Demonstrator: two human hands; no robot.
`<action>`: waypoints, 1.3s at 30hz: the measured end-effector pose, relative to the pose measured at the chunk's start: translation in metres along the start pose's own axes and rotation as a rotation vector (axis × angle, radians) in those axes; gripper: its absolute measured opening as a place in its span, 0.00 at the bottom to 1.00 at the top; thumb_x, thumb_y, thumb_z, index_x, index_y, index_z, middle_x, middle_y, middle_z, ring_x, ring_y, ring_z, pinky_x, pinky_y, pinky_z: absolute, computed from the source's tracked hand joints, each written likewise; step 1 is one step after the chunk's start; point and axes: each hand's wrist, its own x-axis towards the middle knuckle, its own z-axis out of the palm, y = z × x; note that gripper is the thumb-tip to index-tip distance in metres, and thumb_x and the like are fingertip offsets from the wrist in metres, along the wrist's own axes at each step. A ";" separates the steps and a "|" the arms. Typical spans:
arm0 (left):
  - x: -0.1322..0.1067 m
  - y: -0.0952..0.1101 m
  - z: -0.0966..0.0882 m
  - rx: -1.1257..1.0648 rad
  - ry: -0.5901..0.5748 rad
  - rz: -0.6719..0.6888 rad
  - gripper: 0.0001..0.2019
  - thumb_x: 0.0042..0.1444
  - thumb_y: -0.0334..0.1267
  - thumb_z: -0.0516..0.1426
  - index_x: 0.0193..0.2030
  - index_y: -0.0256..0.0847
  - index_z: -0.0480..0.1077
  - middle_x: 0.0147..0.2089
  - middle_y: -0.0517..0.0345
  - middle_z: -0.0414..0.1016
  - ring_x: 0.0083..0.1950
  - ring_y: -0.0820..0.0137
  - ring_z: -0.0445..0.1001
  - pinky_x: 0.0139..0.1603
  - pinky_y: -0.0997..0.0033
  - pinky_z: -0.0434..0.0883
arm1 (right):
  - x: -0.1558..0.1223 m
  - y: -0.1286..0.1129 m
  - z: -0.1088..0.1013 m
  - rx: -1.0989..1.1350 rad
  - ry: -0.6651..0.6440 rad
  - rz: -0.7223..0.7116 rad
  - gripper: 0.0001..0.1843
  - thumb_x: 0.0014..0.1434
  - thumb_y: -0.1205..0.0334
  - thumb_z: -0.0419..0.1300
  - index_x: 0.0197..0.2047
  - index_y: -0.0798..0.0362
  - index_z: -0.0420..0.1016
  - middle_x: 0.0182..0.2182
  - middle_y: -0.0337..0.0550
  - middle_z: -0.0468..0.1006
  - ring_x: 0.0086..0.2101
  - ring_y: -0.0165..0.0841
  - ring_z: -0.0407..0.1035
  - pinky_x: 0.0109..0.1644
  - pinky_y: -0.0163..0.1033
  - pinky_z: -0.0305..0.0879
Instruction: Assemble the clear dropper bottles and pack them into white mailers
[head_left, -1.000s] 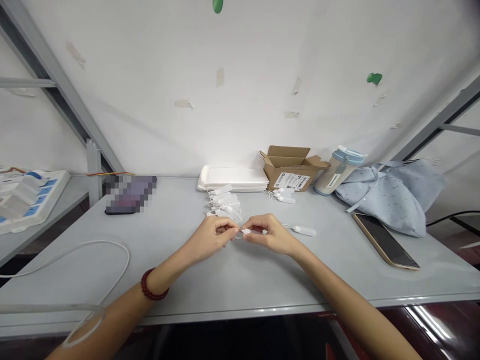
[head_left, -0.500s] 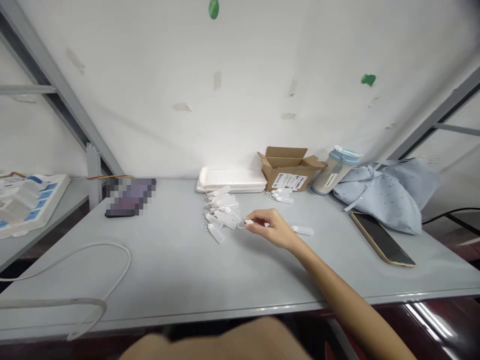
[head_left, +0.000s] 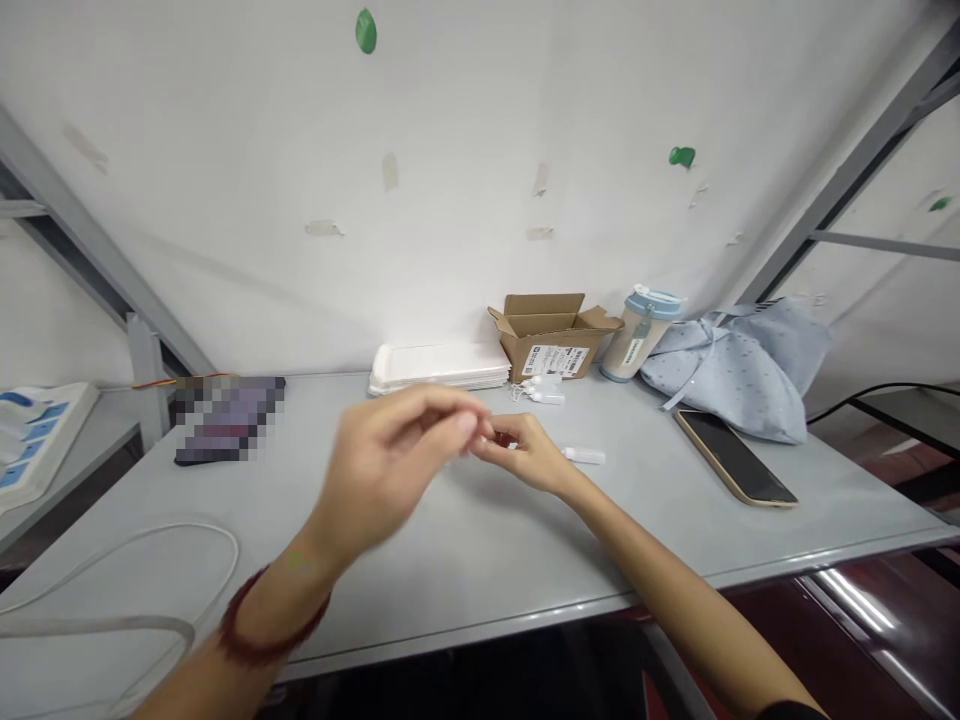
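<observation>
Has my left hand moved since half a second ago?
Yes, forward: not seen over the table then, your left hand is now above it, close to your right hand.

The counter (head_left: 465, 580) is lying open from its near edge to the right hand (head_left: 521, 452), while trays (head_left: 450, 366), box (head_left: 551, 352), cup (head_left: 634, 345) and bag (head_left: 739, 375) are blocking back centre and right.

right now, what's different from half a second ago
The left hand has come back to the fingertips of the right hand and blocks sight of the pile of small white pieces; any grip is hidden too. The view swung right, so things sit further left. The box, cup and phone on the right stayed put.
</observation>
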 end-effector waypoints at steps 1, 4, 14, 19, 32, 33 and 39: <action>0.010 -0.006 0.001 0.063 0.041 0.057 0.08 0.54 0.40 0.59 0.38 0.41 0.75 0.39 0.56 0.77 0.43 0.63 0.73 0.41 0.68 0.70 | 0.001 0.000 -0.001 -0.006 0.017 0.007 0.11 0.55 0.58 0.58 0.30 0.57 0.76 0.23 0.38 0.71 0.24 0.27 0.58 0.29 0.33 0.54; 0.030 -0.034 0.001 0.255 0.098 0.155 0.10 0.54 0.41 0.58 0.39 0.39 0.75 0.42 0.53 0.77 0.42 0.65 0.74 0.43 0.68 0.69 | 0.002 0.002 -0.002 -0.029 0.039 0.023 0.11 0.56 0.57 0.58 0.32 0.56 0.76 0.27 0.40 0.74 0.25 0.27 0.60 0.30 0.33 0.56; 0.022 -0.063 0.006 0.176 -0.032 0.084 0.09 0.55 0.42 0.56 0.35 0.39 0.73 0.36 0.55 0.76 0.40 0.67 0.73 0.42 0.68 0.69 | 0.001 0.005 0.001 -0.033 -0.016 0.014 0.12 0.57 0.56 0.58 0.35 0.55 0.78 0.32 0.41 0.78 0.30 0.30 0.66 0.33 0.35 0.58; 0.027 -0.068 0.008 0.025 -0.004 -0.063 0.10 0.49 0.43 0.59 0.33 0.37 0.73 0.30 0.56 0.74 0.31 0.70 0.71 0.33 0.71 0.69 | 0.001 0.006 0.001 -0.039 -0.015 -0.001 0.12 0.58 0.55 0.58 0.36 0.54 0.78 0.34 0.42 0.79 0.35 0.34 0.70 0.38 0.37 0.62; 0.030 -0.064 0.001 -0.131 0.128 -0.136 0.13 0.47 0.45 0.61 0.31 0.36 0.75 0.30 0.55 0.75 0.27 0.74 0.68 0.29 0.73 0.66 | 0.004 0.010 -0.009 -0.013 0.073 0.014 0.17 0.58 0.50 0.58 0.40 0.55 0.77 0.31 0.44 0.79 0.29 0.32 0.69 0.31 0.36 0.63; 0.030 -0.065 0.001 -0.130 0.136 -0.143 0.13 0.47 0.45 0.61 0.31 0.35 0.75 0.30 0.55 0.75 0.28 0.73 0.69 0.29 0.73 0.66 | 0.004 0.011 -0.009 -0.013 0.084 0.009 0.17 0.58 0.50 0.58 0.40 0.55 0.77 0.31 0.44 0.79 0.29 0.32 0.69 0.32 0.36 0.63; 0.029 -0.064 0.003 -0.110 0.162 -0.142 0.12 0.47 0.44 0.61 0.29 0.36 0.75 0.28 0.56 0.74 0.30 0.72 0.70 0.29 0.74 0.66 | 0.004 0.012 -0.007 -0.019 0.099 -0.011 0.14 0.58 0.53 0.58 0.39 0.54 0.77 0.29 0.42 0.78 0.29 0.31 0.68 0.31 0.36 0.62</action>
